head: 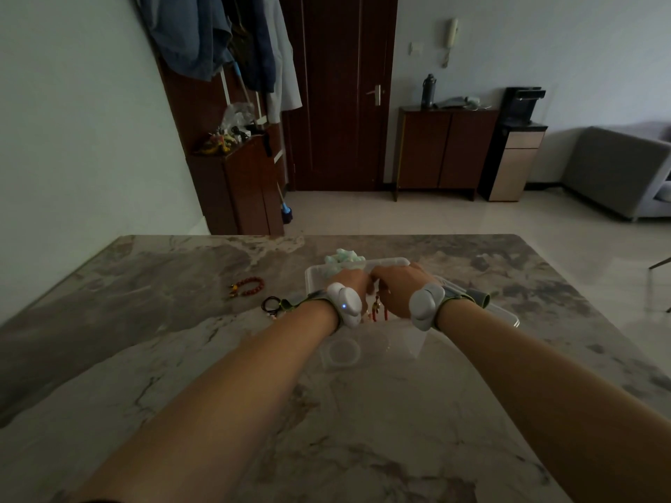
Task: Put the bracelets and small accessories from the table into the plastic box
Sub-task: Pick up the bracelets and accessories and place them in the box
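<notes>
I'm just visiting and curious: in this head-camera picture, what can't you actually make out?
- Fingertips of left hand and right hand: hidden behind the hands' own backs.
- Red charm between the wrists: too small and dim to identify.
- Inside of the plastic box: mostly covered by both hands.
- Black cords: partly hidden by the left wrist strap.
</notes>
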A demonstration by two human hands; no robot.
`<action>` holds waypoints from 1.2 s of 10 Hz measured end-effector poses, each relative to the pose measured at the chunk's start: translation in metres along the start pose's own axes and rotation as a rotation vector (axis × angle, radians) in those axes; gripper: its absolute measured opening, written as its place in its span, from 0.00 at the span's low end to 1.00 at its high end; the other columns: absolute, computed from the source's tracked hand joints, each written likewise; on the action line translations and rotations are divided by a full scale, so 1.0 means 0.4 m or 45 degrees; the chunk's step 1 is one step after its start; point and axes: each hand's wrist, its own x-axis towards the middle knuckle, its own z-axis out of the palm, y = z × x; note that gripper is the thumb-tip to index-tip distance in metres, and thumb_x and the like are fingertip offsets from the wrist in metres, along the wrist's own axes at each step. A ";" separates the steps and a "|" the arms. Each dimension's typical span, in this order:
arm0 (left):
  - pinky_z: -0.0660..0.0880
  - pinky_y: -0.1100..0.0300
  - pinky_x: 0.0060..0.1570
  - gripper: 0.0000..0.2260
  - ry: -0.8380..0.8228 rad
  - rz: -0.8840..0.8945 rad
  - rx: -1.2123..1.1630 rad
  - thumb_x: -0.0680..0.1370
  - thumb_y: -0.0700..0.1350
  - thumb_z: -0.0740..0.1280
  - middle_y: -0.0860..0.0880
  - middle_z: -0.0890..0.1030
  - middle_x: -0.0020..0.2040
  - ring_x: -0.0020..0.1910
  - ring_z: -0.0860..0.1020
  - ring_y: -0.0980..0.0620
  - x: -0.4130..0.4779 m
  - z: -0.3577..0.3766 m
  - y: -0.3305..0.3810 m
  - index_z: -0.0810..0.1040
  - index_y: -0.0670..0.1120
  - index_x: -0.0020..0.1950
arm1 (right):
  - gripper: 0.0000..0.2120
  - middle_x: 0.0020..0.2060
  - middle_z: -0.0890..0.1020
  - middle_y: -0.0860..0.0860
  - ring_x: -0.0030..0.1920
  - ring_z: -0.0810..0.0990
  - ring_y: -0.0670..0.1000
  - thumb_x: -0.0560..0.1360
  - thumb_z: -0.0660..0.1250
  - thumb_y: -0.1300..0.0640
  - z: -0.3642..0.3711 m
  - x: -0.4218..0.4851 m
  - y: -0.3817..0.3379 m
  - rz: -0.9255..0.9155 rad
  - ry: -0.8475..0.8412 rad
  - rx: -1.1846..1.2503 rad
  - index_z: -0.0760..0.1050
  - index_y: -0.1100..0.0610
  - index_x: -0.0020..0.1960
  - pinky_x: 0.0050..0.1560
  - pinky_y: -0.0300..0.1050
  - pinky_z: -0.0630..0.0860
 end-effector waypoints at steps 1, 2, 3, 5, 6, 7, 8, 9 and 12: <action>0.56 0.54 0.75 0.35 -0.018 0.175 0.313 0.76 0.56 0.68 0.46 0.65 0.75 0.76 0.62 0.48 0.022 0.055 -0.012 0.57 0.44 0.78 | 0.15 0.56 0.81 0.49 0.55 0.80 0.52 0.78 0.62 0.59 0.001 -0.004 0.003 0.008 0.021 0.031 0.75 0.50 0.62 0.49 0.38 0.70; 0.62 0.58 0.71 0.29 -0.045 0.343 0.058 0.78 0.54 0.66 0.46 0.69 0.74 0.74 0.66 0.48 0.022 0.077 -0.014 0.64 0.44 0.75 | 0.17 0.56 0.81 0.50 0.56 0.81 0.53 0.76 0.64 0.59 -0.001 0.000 0.006 0.003 -0.021 0.065 0.74 0.50 0.64 0.56 0.43 0.76; 0.60 0.55 0.72 0.31 0.100 0.189 -0.083 0.78 0.51 0.68 0.45 0.67 0.74 0.75 0.64 0.47 -0.016 0.016 -0.009 0.60 0.44 0.76 | 0.14 0.53 0.82 0.51 0.54 0.82 0.53 0.78 0.61 0.57 -0.007 -0.003 -0.004 0.014 -0.011 0.031 0.75 0.51 0.62 0.54 0.44 0.77; 0.73 0.56 0.48 0.12 0.337 0.381 -0.317 0.78 0.42 0.65 0.44 0.81 0.57 0.57 0.80 0.45 -0.050 0.009 -0.062 0.79 0.43 0.60 | 0.14 0.52 0.83 0.51 0.48 0.79 0.50 0.76 0.63 0.54 -0.012 -0.012 -0.010 0.026 0.004 0.043 0.77 0.53 0.60 0.46 0.39 0.68; 0.76 0.55 0.53 0.11 0.367 0.378 -0.331 0.78 0.41 0.64 0.44 0.81 0.57 0.57 0.80 0.45 -0.060 0.003 -0.057 0.79 0.43 0.60 | 0.15 0.54 0.82 0.50 0.50 0.79 0.49 0.76 0.63 0.55 -0.012 -0.010 -0.009 0.015 -0.016 0.017 0.76 0.51 0.62 0.48 0.39 0.69; 0.75 0.54 0.56 0.12 0.375 0.376 -0.348 0.79 0.41 0.62 0.43 0.81 0.59 0.59 0.79 0.44 -0.060 0.002 -0.060 0.79 0.43 0.61 | 0.15 0.55 0.81 0.49 0.55 0.80 0.52 0.76 0.62 0.58 -0.007 -0.002 -0.006 0.032 -0.021 0.024 0.78 0.49 0.60 0.53 0.41 0.73; 0.75 0.54 0.57 0.13 0.387 0.389 -0.355 0.79 0.40 0.62 0.43 0.80 0.60 0.60 0.79 0.43 -0.058 0.002 -0.063 0.79 0.43 0.62 | 0.15 0.56 0.81 0.49 0.56 0.80 0.52 0.76 0.62 0.59 -0.004 0.000 -0.005 0.052 -0.044 0.013 0.77 0.47 0.60 0.51 0.39 0.71; 0.75 0.54 0.58 0.13 0.396 0.394 -0.368 0.79 0.39 0.62 0.43 0.80 0.61 0.60 0.78 0.43 -0.058 0.001 -0.065 0.78 0.42 0.63 | 0.16 0.57 0.81 0.49 0.57 0.79 0.52 0.78 0.60 0.60 -0.003 -0.003 -0.004 0.040 -0.022 0.005 0.77 0.48 0.62 0.49 0.38 0.68; 0.76 0.53 0.56 0.12 0.403 0.391 -0.396 0.79 0.40 0.62 0.43 0.81 0.59 0.58 0.80 0.43 -0.068 0.002 -0.067 0.79 0.43 0.61 | 0.16 0.56 0.82 0.48 0.55 0.80 0.52 0.78 0.59 0.58 0.001 0.000 -0.001 0.034 -0.020 -0.007 0.79 0.47 0.60 0.50 0.39 0.70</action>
